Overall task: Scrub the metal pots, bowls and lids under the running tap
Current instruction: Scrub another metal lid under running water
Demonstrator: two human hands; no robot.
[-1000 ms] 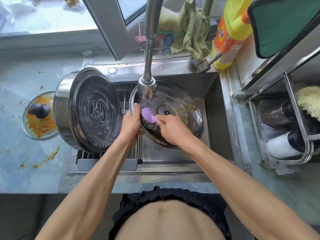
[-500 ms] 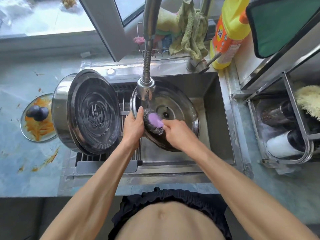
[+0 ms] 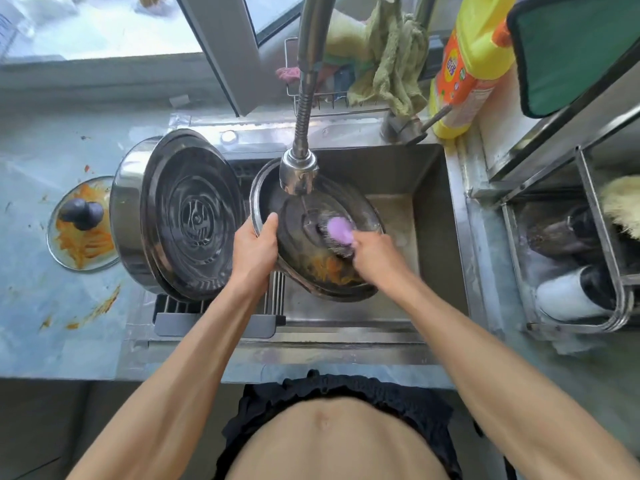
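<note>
1. Tilting in the sink (image 3: 429,188) under the tap (image 3: 298,171), the metal bowl (image 3: 360,209) holds orange food scraps.
2. The left hand (image 3: 254,251) grips its rim; the right hand (image 3: 372,249) clamps a purple-handled scrubber (image 3: 337,230) inside.
3. Left of the sink, a large pot (image 3: 180,216) lies tipped; a glass lid (image 3: 83,226) on the counter (image 3: 41,306) carries orange scraps.

Two hands working in sink: left hand (image 3: 254,249), right hand (image 3: 372,249). One metal bowl (image 3: 311,251) sitting under one tap (image 3: 299,169). One purple-handled scrubber (image 3: 337,232). One large pot (image 3: 176,216) lying on rack. One glass lid (image 3: 83,225) resting on counter. One yellow detergent bottle (image 3: 467,64) standing behind. One green rag (image 3: 389,60) hanging.
</note>
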